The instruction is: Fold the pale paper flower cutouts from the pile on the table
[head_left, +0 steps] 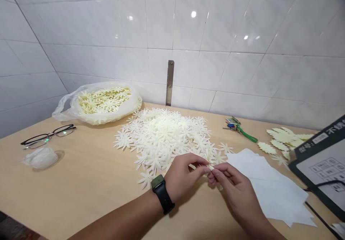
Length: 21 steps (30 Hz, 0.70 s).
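Note:
My left hand (185, 173), with a black watch (163, 194) on its wrist, is closed in a pinch just in front of a pile of pale cream flower cutouts (167, 135). Close against it, my right hand (233, 184) pinches too. Between both sets of fingertips is a gathered cream flower cutout (209, 161), its petals pointing upward and its lower part mostly hidden by the fingers. White paper sheets (269, 186) lie to the right of my right hand.
A plastic bag (118, 116) of yellowish cutouts stands at the back left. Glasses (48, 136) and a small clear bag (41, 158) lie at left. Keys with a green strap (246, 135), scalloped cutouts (280, 139) and a dark green box (323, 168) are at right. Behind rises a tiled wall (107, 24).

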{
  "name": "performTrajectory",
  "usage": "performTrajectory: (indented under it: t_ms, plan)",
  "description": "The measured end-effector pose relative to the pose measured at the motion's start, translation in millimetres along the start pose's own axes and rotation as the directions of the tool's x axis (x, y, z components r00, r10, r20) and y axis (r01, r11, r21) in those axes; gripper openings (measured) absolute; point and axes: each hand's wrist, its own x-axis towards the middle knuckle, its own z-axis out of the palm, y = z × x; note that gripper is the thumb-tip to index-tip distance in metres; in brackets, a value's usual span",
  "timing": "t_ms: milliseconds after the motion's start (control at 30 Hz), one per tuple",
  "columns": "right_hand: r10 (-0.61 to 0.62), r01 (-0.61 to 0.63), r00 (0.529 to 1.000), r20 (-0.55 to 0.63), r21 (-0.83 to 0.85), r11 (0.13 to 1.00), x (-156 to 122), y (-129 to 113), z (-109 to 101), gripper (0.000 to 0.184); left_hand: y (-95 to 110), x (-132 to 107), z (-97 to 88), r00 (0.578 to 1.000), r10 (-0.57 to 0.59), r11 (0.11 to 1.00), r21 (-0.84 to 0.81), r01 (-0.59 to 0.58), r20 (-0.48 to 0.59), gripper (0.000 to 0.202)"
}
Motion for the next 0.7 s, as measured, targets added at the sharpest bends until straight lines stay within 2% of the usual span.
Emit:
performTrajectory:
  t_ms: [100, 200, 700]
  plan:
    - [-0.017, 0.020, 0.998, 0.059, -0.037, 0.999, -3.0, -3.7, 1.9, 0.022, -0.2, 1.2, 0.7, 0.991, -0.133, 0.979, -0.150, 0.136, 0.033, 0.011]
    - [-0.021, 0.026, 0.996, 0.089, -0.057, 0.998, -4.3, -4.5, 1.3, 0.023, -1.7, 3.5, -3.3, 0.980, -0.173, 0.956, -0.221, 0.191, 0.102, 0.010]
    - [-0.001, 0.004, 0.996, 0.089, -0.037, 0.999, -3.2, -0.4, -1.9, 0.023, -7.0, 6.2, -6.9, 0.981, -0.131, 0.953, -0.256, 0.165, 0.143, 0.012]
